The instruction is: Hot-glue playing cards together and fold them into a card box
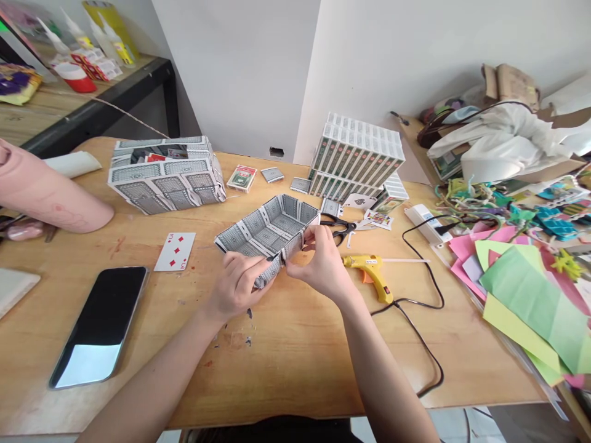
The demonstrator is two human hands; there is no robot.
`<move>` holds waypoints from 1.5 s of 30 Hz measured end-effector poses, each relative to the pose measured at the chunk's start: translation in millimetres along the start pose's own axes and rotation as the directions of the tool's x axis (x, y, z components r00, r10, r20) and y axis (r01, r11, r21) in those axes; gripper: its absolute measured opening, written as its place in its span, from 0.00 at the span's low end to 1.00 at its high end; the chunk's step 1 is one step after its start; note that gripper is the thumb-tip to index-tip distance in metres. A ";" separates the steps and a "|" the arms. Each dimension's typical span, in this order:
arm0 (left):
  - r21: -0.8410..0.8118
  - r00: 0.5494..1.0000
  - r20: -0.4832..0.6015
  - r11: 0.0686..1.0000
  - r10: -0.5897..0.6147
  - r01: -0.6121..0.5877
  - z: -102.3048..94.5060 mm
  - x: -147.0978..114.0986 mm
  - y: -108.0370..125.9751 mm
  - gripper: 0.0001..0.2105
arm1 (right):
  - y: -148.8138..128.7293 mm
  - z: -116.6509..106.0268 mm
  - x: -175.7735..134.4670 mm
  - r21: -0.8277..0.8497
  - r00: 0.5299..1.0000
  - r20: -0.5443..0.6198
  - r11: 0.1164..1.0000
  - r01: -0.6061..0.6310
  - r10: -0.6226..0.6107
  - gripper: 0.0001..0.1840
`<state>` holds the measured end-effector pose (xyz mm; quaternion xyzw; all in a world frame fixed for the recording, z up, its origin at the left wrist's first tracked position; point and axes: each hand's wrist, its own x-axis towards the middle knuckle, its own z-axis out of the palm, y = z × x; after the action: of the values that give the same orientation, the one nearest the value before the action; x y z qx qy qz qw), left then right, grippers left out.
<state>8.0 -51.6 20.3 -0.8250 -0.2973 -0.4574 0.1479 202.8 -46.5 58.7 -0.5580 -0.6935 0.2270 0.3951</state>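
Between my hands is an open box made of playing cards [265, 235], its walls and floor showing grey patterned card backs. My left hand [237, 283] grips the near wall toward its left corner, fingers curled over the rim. With thumb and fingers, my right hand [318, 258] pinches the same near wall further right. The fingertips hide part of that wall. A yellow glue gun [373, 274] lies on its side just right of my right hand. Black-handled scissors [339, 229] rest behind that hand. A three of diamonds card [175, 251] lies face up to the left.
A larger card-covered box [166, 178] stands at the back left, near a boxed deck [242, 178]. Stacked card decks [357, 154] rise at the back right. A phone [99, 326] lies front left. The black cord [429, 351], power strip [427, 224] and coloured paper [530, 307] occupy the right.
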 end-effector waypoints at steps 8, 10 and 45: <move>0.005 1.000 -0.008 1.000 0.018 -0.018 -0.5 7.4 3.5 0.18 | -6.3 5.1 -2.3 -0.157 0.997 -0.045 0.986 0.061 -0.069 0.23; 0.008 1.000 -0.012 1.000 0.013 -0.013 -0.1 6.7 4.1 0.18 | -6.8 6.4 -2.7 -0.180 0.995 -0.055 0.981 0.076 -0.087 0.24; 0.315 0.905 0.320 0.932 -0.281 0.178 -18.4 56.8 19.2 0.21 | -35.3 19.0 12.5 -0.170 0.973 -0.231 0.983 -0.065 0.025 0.25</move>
<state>30.7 -55.9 78.5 -0.8242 -0.4765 -0.2666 0.1503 165.8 -41.9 78.0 -0.6288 -0.6481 0.1081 0.4158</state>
